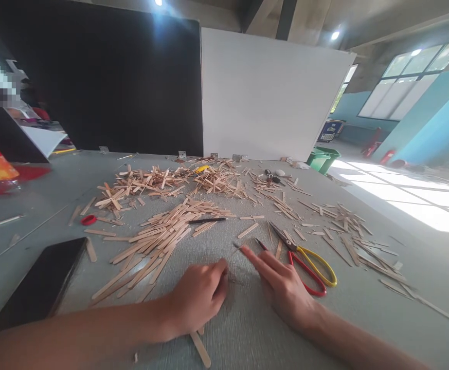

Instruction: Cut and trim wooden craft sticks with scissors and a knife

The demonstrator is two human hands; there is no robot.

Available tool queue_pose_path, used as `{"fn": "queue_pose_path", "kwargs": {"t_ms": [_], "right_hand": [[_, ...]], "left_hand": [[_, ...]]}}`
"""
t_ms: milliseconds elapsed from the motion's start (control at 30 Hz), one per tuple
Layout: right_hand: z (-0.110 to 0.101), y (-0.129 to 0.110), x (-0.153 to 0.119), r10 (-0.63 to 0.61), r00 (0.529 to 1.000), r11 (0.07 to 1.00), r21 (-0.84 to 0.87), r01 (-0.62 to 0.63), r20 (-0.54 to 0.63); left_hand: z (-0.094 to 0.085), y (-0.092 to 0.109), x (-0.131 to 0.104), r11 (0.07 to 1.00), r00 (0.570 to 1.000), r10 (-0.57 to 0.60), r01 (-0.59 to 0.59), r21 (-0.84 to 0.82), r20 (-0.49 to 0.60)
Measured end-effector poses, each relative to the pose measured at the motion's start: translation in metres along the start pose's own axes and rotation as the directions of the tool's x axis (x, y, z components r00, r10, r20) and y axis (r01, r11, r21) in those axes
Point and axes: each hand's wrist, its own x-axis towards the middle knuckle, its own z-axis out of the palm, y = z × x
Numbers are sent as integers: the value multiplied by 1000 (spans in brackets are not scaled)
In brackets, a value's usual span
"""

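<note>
My left hand (200, 292) is closed just left of the middle, with thumb and fingers pressed together. What it grips, if anything, is hidden. Opposite it, my right hand (284, 288) rests low with index and middle fingers stretched forward; its thumb is hidden. A thin pale sliver (236, 251) shows at the right index fingertip. The pliers (291, 245), with one red and one yellow handle, lie beside the right hand, partly behind it. A dark pointed tip (262, 244) sticks out beyond its fingers. One wooden craft stick (201, 350) lies below my left wrist.
A large pile of craft sticks (170, 228) spreads ahead, with a black pen (208, 220) on it. More sticks (347, 221) scatter right. A dark phone-like slab (41, 282) lies left, near a red ring (88, 220). Black and white panels (270, 92) stand behind.
</note>
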Motion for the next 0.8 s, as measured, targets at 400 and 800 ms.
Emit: {"fn": "queue_pose_path", "kwargs": {"t_ms": [400, 800], "right_hand": [[1, 2, 3, -18, 994, 1000, 21, 16, 110], [-4, -7, 9, 69, 996, 976, 205, -78, 52]], "left_hand": [[3, -3, 0, 999, 999, -41, 41, -34, 18], [0, -2, -2, 923, 978, -209, 199, -330, 4]]}}
